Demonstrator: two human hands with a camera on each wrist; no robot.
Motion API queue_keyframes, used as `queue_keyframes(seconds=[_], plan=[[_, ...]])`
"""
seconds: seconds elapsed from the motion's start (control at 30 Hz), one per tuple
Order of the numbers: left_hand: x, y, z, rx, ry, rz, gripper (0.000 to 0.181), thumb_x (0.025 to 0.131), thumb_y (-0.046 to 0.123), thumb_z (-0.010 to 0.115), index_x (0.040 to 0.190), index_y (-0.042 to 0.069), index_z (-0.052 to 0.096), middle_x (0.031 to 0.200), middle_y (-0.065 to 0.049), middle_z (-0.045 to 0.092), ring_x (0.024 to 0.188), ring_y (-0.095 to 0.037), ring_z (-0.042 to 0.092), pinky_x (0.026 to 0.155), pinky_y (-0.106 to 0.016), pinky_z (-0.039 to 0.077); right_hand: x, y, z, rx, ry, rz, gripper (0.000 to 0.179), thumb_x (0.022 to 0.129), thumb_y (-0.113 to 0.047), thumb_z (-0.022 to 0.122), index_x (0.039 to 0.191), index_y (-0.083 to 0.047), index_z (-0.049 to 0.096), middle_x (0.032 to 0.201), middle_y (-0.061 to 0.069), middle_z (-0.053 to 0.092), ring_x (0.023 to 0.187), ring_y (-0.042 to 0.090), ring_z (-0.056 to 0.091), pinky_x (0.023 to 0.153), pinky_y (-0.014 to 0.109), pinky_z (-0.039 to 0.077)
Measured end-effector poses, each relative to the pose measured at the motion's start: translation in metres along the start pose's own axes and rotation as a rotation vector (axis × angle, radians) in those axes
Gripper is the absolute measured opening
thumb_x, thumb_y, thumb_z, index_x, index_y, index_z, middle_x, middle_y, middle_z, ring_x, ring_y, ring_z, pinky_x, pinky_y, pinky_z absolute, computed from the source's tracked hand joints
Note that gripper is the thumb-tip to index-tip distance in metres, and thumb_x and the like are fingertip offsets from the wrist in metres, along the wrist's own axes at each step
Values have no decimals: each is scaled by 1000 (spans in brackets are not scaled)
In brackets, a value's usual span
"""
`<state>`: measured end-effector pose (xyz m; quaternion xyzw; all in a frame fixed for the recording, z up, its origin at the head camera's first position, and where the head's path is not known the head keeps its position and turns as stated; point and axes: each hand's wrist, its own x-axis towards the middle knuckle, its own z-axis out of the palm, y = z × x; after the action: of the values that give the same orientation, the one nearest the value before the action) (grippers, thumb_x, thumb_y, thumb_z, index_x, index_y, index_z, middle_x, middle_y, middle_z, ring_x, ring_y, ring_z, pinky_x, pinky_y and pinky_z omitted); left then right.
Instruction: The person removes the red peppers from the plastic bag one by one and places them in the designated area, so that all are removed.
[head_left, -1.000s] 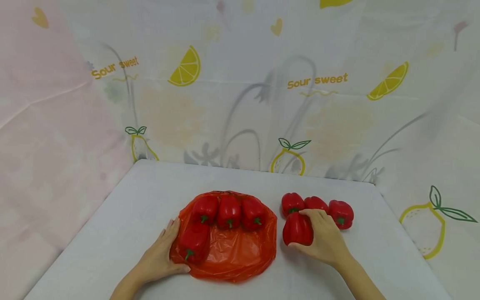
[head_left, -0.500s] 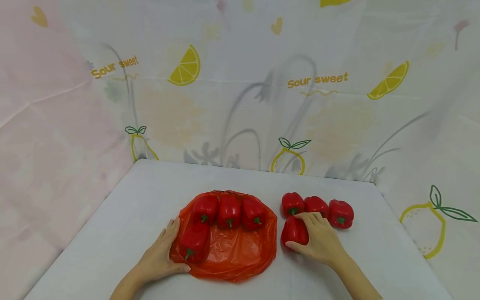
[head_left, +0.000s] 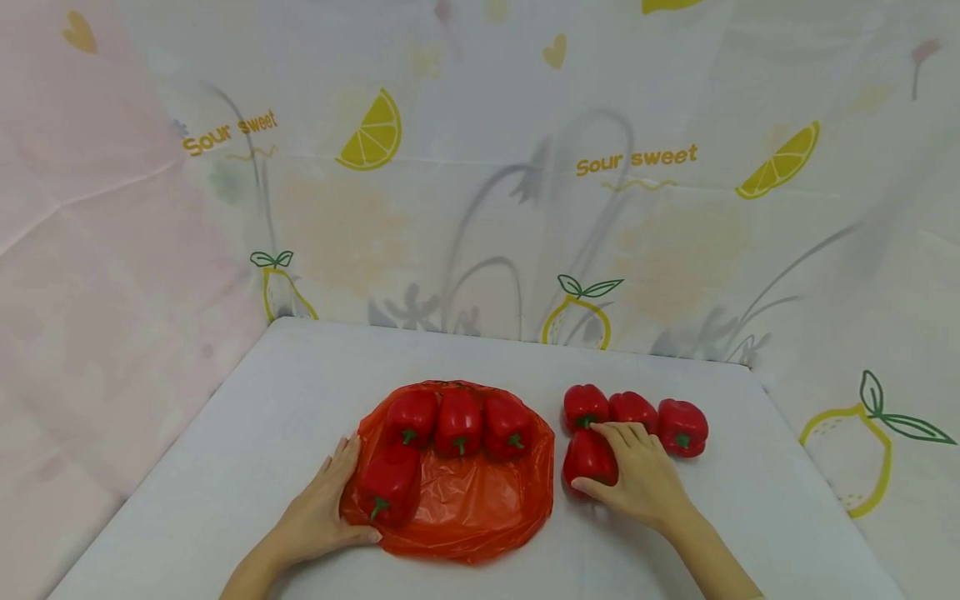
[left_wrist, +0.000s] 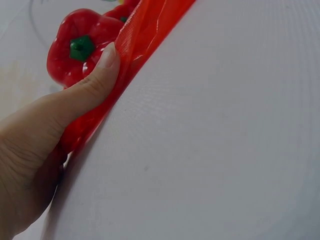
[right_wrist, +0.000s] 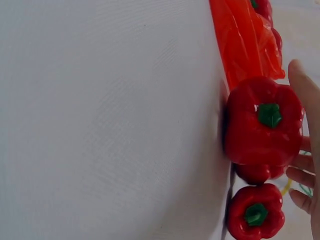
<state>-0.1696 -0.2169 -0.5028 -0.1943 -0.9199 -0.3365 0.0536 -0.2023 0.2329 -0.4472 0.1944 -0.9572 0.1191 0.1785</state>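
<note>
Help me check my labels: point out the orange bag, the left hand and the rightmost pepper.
Orange bag [head_left: 474,500], head view: bare inner floor.
Left hand [head_left: 318,512], head view: back of the hand.
Rightmost pepper [head_left: 683,422], head view: red skin near its middle.

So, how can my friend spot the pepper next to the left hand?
On the white table, find the orange-red plastic bag. Three red peppers line its far side; the front-left pepper lies nearer the person, beside the left hand. It's the only pepper in the bag outside that row.

Dim, soft light; glints on peppers [head_left: 460,421]; wrist views hazy, faint moiré on tabletop [left_wrist: 200,125].
</note>
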Motion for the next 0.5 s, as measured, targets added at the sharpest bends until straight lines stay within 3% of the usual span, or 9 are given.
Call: queue_keyframes(seconds=[0.37, 0.5], plan=[[-1, -2, 1, -5, -8, -11, 128, 62, 64, 79, 152, -1, 16, 156, -22, 22, 144, -39, 13, 105, -4, -5, 2, -3, -5, 74, 209, -137, 63, 63, -38, 87, 115, -11, 63, 108, 1, 63, 100, 17, 56, 74, 36, 48], [-1, -1, 1, -7, -9, -11, 128, 62, 64, 79, 152, -1, 16, 156, -22, 22, 144, -38, 13, 105, -4, -5, 4, -5, -9, 125, 262, -184, 58, 74, -50, 78, 114, -11, 63, 105, -3, 64, 97, 15, 56, 75, 32, 47]])
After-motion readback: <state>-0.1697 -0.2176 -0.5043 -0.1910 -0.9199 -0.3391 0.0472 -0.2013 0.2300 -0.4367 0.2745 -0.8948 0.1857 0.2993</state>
